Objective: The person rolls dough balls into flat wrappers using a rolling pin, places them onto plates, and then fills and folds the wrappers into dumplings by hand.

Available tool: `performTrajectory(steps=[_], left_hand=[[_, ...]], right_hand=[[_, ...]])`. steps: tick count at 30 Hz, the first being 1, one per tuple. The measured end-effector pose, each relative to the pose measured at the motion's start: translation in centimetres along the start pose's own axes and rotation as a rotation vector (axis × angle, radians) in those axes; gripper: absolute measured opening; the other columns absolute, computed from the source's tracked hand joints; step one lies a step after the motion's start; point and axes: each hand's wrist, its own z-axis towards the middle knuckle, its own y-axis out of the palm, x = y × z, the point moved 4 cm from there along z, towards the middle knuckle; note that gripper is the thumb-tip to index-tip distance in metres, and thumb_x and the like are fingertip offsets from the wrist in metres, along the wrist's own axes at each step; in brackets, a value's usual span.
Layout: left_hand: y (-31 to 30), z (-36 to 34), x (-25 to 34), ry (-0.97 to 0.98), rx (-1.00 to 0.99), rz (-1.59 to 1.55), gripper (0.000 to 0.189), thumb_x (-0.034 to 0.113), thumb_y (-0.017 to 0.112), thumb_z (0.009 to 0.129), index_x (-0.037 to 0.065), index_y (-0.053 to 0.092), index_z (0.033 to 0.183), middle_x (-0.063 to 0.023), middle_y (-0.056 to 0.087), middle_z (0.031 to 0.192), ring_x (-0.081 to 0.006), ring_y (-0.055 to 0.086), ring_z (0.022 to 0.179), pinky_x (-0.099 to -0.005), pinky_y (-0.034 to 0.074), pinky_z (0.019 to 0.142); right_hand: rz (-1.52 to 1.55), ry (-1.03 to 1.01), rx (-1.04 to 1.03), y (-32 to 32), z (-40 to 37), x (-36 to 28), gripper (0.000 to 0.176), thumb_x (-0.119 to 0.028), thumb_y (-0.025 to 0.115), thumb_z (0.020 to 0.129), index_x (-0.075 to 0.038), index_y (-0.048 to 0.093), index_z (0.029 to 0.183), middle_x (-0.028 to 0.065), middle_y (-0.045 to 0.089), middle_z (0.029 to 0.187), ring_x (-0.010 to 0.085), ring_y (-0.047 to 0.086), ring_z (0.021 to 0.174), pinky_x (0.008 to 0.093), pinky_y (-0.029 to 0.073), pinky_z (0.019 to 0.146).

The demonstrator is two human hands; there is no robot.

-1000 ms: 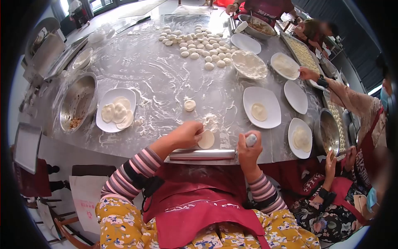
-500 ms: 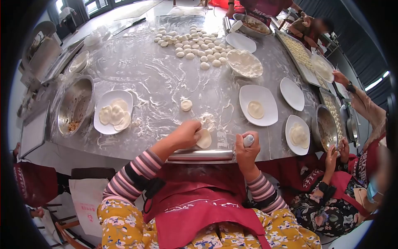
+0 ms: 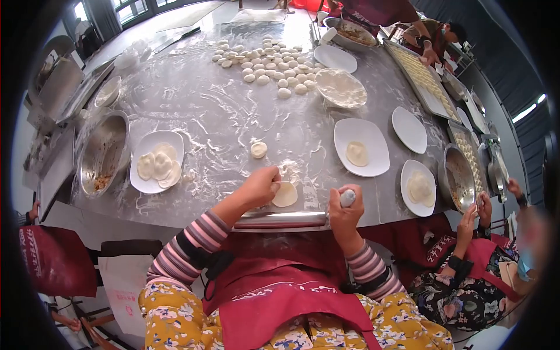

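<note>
My left hand (image 3: 261, 185) is closed in a pinch at the left edge of a thin round dough wrapper (image 3: 285, 195), which lies on the floured table. My right hand (image 3: 345, 211) is wrapped round the pale handle of a steel rolling pin, the handle's end poking up above the fist. The pin's shiny roller (image 3: 283, 220) lies along the near table edge, just below the wrapper. Beyond my left hand sits a small flattened dough piece (image 3: 259, 150), with loose flour nearby.
To the left are a plate (image 3: 139, 181) of wrappers and a steel bowl (image 3: 87, 146) with filling remnants. On the right stand a plate (image 3: 373, 163) with one wrapper, more plates and a filling bowl (image 3: 449, 175). Many dough pieces (image 3: 280, 64) lie at the back. Co-workers' hands (image 3: 468, 217) are at the right.
The wrapper looks rounder and flatter beside my left hand, turned slightly. Both my hands stay nearly in place. At the far right, a co-worker's arm with a pale plate has withdrawn.
</note>
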Motion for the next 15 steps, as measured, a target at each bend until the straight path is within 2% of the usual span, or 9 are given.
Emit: performTrajectory(steps=[2, 4, 5, 8, 10, 13, 15], left_hand=[[0.0, -1.1, 0.6, 0.004, -0.022, -0.054, 0.014, 0.010, 0.056, 0.080, -0.002, 0.059, 0.087, -0.0221, 0.062, 0.082, -0.0362, 0.061, 0.078, -0.0420, 0.046, 0.068], [0.0, -1.3, 1.0, 0.016, -0.046, -0.095, 0.014, 0.010, 0.056, 0.080, -0.002, 0.058, 0.087, -0.0221, 0.062, 0.082, -0.0356, 0.061, 0.078, -0.0415, 0.047, 0.068], [0.1, -1.1, 1.3, 0.003, -0.029, -0.051, 0.015, 0.011, 0.057, 0.080, -0.002, 0.059, 0.088, -0.0218, 0.062, 0.082, -0.0358, 0.061, 0.079, -0.0418, 0.047, 0.069], [0.0, 0.0, 1.5, -0.027, 0.011, 0.067, 0.017, 0.014, 0.058, 0.081, 0.000, 0.060, 0.089, -0.0206, 0.063, 0.082, -0.0363, 0.061, 0.080, -0.0430, 0.047, 0.070], [0.0, 1.0, 1.3, -0.037, -0.051, 0.136, 0.013, 0.009, 0.059, 0.080, -0.001, 0.060, 0.090, -0.0192, 0.062, 0.079, -0.0268, 0.062, 0.075, -0.0359, 0.047, 0.067], [0.3, 1.1, 0.8, -0.025, -0.130, 0.110, 0.012, 0.008, 0.059, 0.080, 0.000, 0.060, 0.089, -0.0178, 0.062, 0.079, -0.0244, 0.061, 0.075, -0.0352, 0.046, 0.067], [-0.1, 0.6, -0.1, -0.021, -0.079, 0.043, 0.011, 0.007, 0.059, 0.080, 0.000, 0.059, 0.089, -0.0170, 0.062, 0.079, -0.0231, 0.061, 0.076, -0.0348, 0.046, 0.067]], right_hand=[[0.008, 0.029, 0.002, 0.1, -0.1, 0.1, 0.018, -0.002, 0.065, 0.079, -0.004, 0.049, 0.086, 0.0083, 0.053, 0.064, 0.0162, 0.055, 0.055, 0.0297, 0.044, 0.051], [-0.038, -0.026, 0.012, 1.6, 2.1, -0.2, 0.019, -0.001, 0.065, 0.078, -0.004, 0.049, 0.087, 0.0097, 0.053, 0.065, 0.0202, 0.055, 0.055, 0.0320, 0.044, 0.052], [-0.050, -0.120, 0.043, 2.8, 3.6, 0.1, 0.020, -0.001, 0.066, 0.077, -0.003, 0.049, 0.087, 0.0113, 0.054, 0.066, 0.0257, 0.056, 0.055, 0.0347, 0.044, 0.053], [-0.040, -0.137, 0.018, 6.0, 6.0, 1.3, 0.020, -0.002, 0.067, 0.077, -0.003, 0.049, 0.086, 0.0128, 0.055, 0.067, 0.0303, 0.055, 0.057, 0.0370, 0.044, 0.053], [-0.020, -0.149, 0.019, 5.7, 6.0, 1.3, 0.020, -0.002, 0.067, 0.077, -0.003, 0.050, 0.086, 0.0120, 0.055, 0.067, 0.0283, 0.055, 0.056, 0.0360, 0.044, 0.053], [-0.018, -0.123, 0.015, 3.7, 4.4, 0.2, 0.020, -0.001, 0.067, 0.077, -0.004, 0.050, 0.086, 0.0104, 0.055, 0.067, 0.0238, 0.055, 0.055, 0.0338, 0.045, 0.053], [-0.029, -0.083, 0.016, 1.5, 1.8, 0.2, 0.020, -0.001, 0.067, 0.077, -0.004, 0.050, 0.086, 0.0096, 0.054, 0.066, 0.0214, 0.055, 0.055, 0.0325, 0.045, 0.052]])
